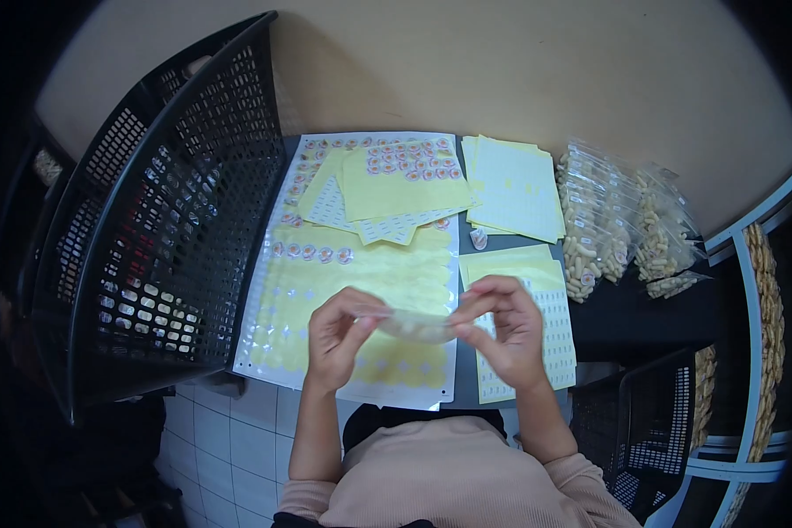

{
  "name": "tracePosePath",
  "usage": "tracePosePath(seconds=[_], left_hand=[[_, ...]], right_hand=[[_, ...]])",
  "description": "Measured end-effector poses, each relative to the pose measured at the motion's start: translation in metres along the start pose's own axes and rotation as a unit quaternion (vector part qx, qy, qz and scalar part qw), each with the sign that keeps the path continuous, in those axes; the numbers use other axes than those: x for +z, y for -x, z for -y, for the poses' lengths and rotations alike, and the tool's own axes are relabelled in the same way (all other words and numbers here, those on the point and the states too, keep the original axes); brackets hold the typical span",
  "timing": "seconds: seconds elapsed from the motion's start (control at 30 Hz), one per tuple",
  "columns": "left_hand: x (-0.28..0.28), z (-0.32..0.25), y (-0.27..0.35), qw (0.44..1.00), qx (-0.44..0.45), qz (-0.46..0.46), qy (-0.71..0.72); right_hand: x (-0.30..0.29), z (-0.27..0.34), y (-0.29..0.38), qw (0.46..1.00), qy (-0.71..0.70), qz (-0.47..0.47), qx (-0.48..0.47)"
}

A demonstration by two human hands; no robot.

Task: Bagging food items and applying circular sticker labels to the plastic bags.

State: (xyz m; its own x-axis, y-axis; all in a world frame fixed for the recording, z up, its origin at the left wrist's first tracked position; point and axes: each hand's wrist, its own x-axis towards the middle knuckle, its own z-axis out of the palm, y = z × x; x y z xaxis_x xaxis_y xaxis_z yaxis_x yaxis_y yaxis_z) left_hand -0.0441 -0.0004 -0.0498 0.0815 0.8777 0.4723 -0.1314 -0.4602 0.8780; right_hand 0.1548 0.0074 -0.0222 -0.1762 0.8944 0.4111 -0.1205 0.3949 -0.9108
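A small clear plastic bag (420, 328) with pale contents, somewhat blurred, is stretched sideways above the table. My left hand (336, 338) pinches its left end between thumb and fingers. At the right end, my right hand (507, 330) grips it with thumb and fingertips. Beneath the bag lies a large yellow sticker sheet (369, 277) with round printed stickers and bare peeled spots. Smaller yellow sheets (402, 191) rest on its upper part. Under and beside my right hand is a stack of label sheets (554, 317) with rows of small printed labels.
A black plastic basket (171, 198) stands tilted at the left. Behind the label stack lie more yellow sheets (515, 188) and a small loose sticker piece (478, 239). Several clear bags of pale capsules (581, 231) are lined up at the right. Another black basket (653, 416) sits lower right.
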Motion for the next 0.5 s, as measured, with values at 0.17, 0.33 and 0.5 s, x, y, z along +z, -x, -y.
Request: tracePosePath(seconds=[0.17,0.33,0.5], left_hand=[[-0.010,0.012,0.034,0.989,-0.053,-0.087,0.111],[-0.013,0.020,0.037,0.969,-0.110,-0.118,0.190],[0.004,0.036,0.022,0.931,-0.169,-0.234,0.223]], right_hand=[[0.010,-0.009,0.016,0.992,0.056,0.095,0.057],[-0.047,-0.030,0.019,0.946,0.317,-0.042,0.047],[-0.115,-0.059,0.026,0.866,0.496,-0.033,0.052]])
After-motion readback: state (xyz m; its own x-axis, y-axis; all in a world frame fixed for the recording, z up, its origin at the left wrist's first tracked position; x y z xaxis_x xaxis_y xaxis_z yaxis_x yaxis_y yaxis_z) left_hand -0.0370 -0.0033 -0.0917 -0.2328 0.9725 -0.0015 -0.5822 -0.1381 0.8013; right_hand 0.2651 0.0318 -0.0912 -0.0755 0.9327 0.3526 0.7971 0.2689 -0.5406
